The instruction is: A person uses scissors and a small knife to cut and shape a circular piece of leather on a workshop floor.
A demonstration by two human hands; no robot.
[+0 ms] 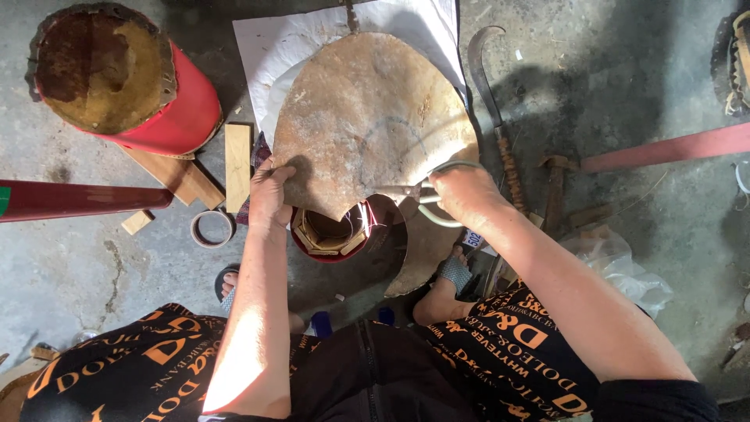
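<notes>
Far left: a red drum (125, 78) lies tilted on the concrete floor (70, 273), its rust-brown skin facing up. Below it, wooden blocks (234, 160) and a roll of tape (212, 227).

Left hand (269, 195): fingers curled tight over the near-left edge of the hide sheet (363, 117), thumb on top, pinning it. The hide, tan and stiff-looking, lies over white paper (273, 47) and overhangs a small red drum shell (332, 234) between the knees.

Right hand (461, 191): fingers closed through the loops of scissors (422, 191), blades biting into the hide's near edge. How far the blades are open cannot be told.

A faint drawn circle shows on the hide. Judgement: the cut goes well if the left hand keeps the sheet taut and turns it into the blades, with short bites following the curve rather than long snips that could wander or tear.

Right: a curved sickle (488, 78) on the floor, well apart from the work.
</notes>
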